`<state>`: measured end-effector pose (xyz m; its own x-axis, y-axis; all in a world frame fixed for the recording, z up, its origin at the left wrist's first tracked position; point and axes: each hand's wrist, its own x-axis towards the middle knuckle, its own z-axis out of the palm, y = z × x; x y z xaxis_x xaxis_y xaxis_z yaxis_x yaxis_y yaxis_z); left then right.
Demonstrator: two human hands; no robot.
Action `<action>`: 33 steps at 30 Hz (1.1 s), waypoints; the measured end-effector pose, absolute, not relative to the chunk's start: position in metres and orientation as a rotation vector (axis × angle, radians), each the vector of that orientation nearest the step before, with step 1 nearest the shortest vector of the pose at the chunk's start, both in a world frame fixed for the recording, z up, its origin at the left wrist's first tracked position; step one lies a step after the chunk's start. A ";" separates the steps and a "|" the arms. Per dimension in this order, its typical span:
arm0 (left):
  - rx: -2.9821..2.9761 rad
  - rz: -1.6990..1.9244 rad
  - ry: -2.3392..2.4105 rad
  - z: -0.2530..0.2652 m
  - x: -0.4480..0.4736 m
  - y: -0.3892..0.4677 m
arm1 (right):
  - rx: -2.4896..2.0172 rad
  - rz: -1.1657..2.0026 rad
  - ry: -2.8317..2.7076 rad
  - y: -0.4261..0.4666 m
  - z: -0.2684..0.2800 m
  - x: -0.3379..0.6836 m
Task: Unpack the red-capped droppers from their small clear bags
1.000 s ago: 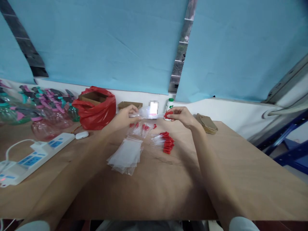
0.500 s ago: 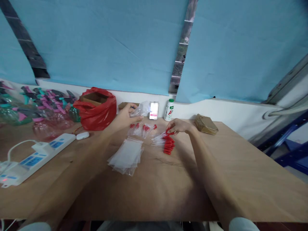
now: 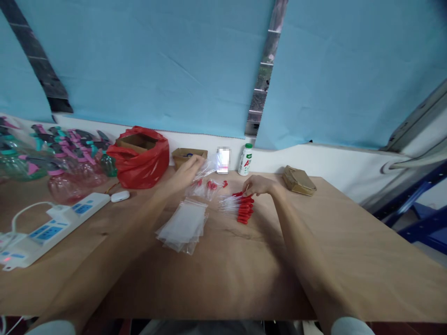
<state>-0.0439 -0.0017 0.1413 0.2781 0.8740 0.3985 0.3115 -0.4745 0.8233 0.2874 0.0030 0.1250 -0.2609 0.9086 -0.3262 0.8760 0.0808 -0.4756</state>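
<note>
The left hand [image 3: 190, 169] held a clear bag [image 3: 210, 164]. Red-ended sticks [image 3: 245, 211] lay at the right hand [image 3: 259, 185], whose closeness hid whether it gripped any.

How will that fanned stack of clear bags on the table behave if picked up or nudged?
The stacked bags look thin and see-through, so each is probably light and floppy. Their edges overlap unevenly, so a nudge may slide the layers apart. The raised bag at the left hand looks crinkled, suggesting such bags bend easily.
</note>
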 end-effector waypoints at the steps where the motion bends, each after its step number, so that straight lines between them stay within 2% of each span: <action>1: 1.922 1.158 1.055 0.140 -0.043 0.000 | -1.838 0.910 -2.284 0.003 0.125 0.288; 6: 1.901 1.071 0.927 0.135 -0.039 0.003 | -1.595 0.721 -2.366 0.005 0.125 0.287; 12: 1.956 1.009 0.840 0.135 -0.037 -0.001 | -1.558 0.723 -2.294 -0.001 0.129 0.276; 21: 1.933 0.979 0.671 0.137 -0.031 -0.010 | -0.883 1.257 -1.902 -0.031 0.153 0.246; 33: 1.893 1.015 0.811 0.145 -0.045 0.002 | -0.934 1.059 -1.761 -0.028 0.158 0.256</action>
<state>-0.0451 0.0016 0.1455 0.4676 0.8152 0.3418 0.1540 -0.4559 0.8766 0.2559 -0.0277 0.1580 -0.3544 0.8902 0.2863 0.1646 0.3608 -0.9180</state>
